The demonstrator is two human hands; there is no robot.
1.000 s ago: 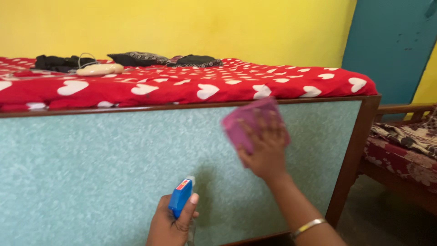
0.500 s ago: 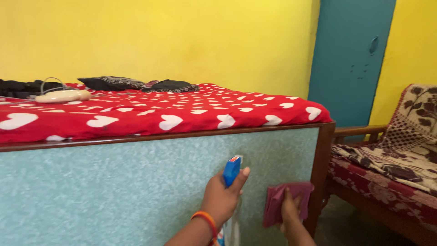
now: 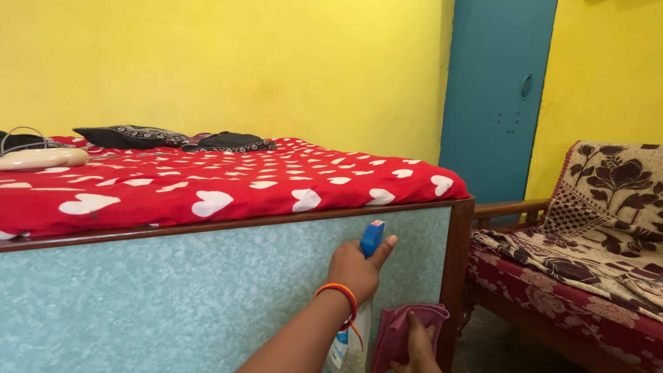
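Note:
My left hand (image 3: 353,268) grips a spray bottle (image 3: 369,243) with a blue trigger head, held up against the pale green side panel (image 3: 193,290) of a bed. Its nozzle faces the panel near the right end, and the clear body of the bottle hangs below my wrist. My right hand (image 3: 416,345) is low at the bottom edge of the view, holding a purple cloth (image 3: 400,328) against the panel's lower right corner, beside the brown wooden post (image 3: 456,269).
A red bedsheet with white hearts (image 3: 228,186) covers the bed, with dark clothes (image 3: 173,138) and a cream object (image 3: 41,159) at the back. A wooden sofa with a floral cover (image 3: 587,242) stands right. A teal door (image 3: 497,97) is in the yellow wall.
My right hand has dropped with the cloth from the upper panel to its lower right corner. My left hand has raised the bottle and moved right. The view has shifted right.

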